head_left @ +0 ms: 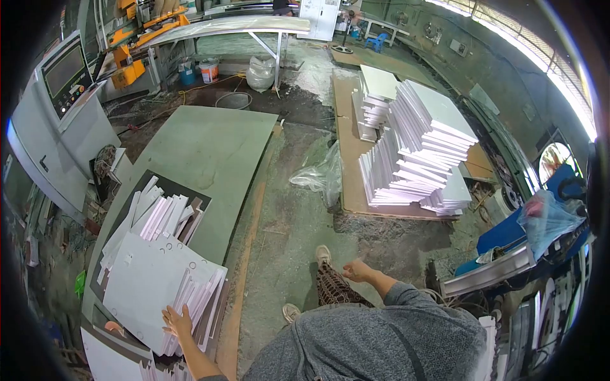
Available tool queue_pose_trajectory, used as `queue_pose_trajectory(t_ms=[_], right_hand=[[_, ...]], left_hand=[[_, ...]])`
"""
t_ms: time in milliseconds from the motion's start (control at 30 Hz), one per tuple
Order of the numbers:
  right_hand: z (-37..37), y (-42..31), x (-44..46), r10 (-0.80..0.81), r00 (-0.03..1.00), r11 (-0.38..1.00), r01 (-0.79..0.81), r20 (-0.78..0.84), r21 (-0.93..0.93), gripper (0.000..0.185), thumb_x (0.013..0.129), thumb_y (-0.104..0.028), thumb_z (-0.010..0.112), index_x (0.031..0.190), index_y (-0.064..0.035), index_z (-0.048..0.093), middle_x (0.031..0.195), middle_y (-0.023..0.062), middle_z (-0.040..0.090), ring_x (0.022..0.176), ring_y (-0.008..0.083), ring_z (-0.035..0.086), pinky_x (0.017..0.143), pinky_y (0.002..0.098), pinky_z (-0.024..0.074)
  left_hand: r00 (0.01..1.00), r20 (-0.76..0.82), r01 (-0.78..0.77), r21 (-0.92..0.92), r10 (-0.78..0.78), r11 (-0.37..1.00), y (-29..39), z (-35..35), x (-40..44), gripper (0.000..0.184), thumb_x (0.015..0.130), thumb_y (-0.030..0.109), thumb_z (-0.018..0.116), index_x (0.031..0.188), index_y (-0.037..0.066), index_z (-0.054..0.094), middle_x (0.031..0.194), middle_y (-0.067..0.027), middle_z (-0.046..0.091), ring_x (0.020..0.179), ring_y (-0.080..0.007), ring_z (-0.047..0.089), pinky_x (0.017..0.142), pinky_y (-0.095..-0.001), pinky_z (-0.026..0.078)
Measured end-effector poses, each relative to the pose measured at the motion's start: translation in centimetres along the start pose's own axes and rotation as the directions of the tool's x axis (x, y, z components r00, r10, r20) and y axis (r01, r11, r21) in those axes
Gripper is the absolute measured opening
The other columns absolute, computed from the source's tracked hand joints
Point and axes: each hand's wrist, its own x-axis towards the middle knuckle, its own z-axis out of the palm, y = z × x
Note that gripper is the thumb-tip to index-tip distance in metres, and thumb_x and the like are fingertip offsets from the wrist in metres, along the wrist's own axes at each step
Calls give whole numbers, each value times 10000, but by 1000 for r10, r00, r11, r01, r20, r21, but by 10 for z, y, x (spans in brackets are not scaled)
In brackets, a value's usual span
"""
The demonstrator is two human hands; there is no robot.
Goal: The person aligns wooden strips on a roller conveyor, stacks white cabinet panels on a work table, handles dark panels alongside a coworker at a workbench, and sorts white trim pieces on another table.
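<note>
My left hand [178, 322] rests with its fingers spread at the near right edge of a white panel [141, 278]. Beneath and beside that panel lie more white sheets and narrow strips [166, 216], stacked unevenly on a green-topped table [206, 140]. A dark sheet [202, 204] shows under part of the pile. My right hand [358, 271] hangs in the air beside my leg, fingers loosely bent and nothing visible in them. It is apart from every panel.
Tall stacks of white panels [406, 152] stand on a brown board [346, 184] at the right. Crumpled clear plastic [323, 174] lies on the floor between. A control cabinet [67, 82] is at far left; a blue machine [492, 238] is at right. Another person [283, 6] shows at the back.
</note>
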Motion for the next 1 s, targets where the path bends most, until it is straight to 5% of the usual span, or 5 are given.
queue_pose_trajectory(t_ms=[133,333,600,733,1000], right_hand=[[4,13,7,11,996,976,9,89,-216,401,829,-358,535,1069,-46,608,952,187,643,921,368,594,796,411,463],[-5,47,32,138,986,990,-137,93,-25,343,799,-354,551,936,-53,641,900,192,637,845,368,592,734,431,444],[-47,93,145,94,994,994,-90,61,-55,369,819,-366,514,932,-43,651,932,192,636,899,364,586,769,440,452],[-100,107,239,56,998,989,-53,22,-135,391,825,-376,490,938,-34,642,943,209,624,905,382,579,775,453,452],[-196,97,366,-76,989,997,78,-128,6,414,810,-413,504,940,-39,626,915,217,618,864,379,592,762,442,455]], left_hand=[[999,6,34,37,-34,999,1,3,10,734,814,552,482,1340,59,344,1401,-216,286,1294,-353,281,1031,-614,100],[980,34,195,-28,-194,980,43,-8,30,708,814,536,489,1342,83,357,1402,-176,310,1286,-335,305,1035,-609,90],[991,-113,-83,-157,66,984,221,58,71,688,829,483,518,1353,74,342,1427,-164,269,1331,-322,210,1033,-599,122],[962,189,-131,-317,198,939,314,120,105,704,786,503,562,1276,14,433,1369,-209,337,1255,-355,335,1025,-458,276],[838,513,120,-509,188,852,405,200,142,472,836,411,543,956,-41,603,778,-145,601,736,-277,588,680,-412,463]])
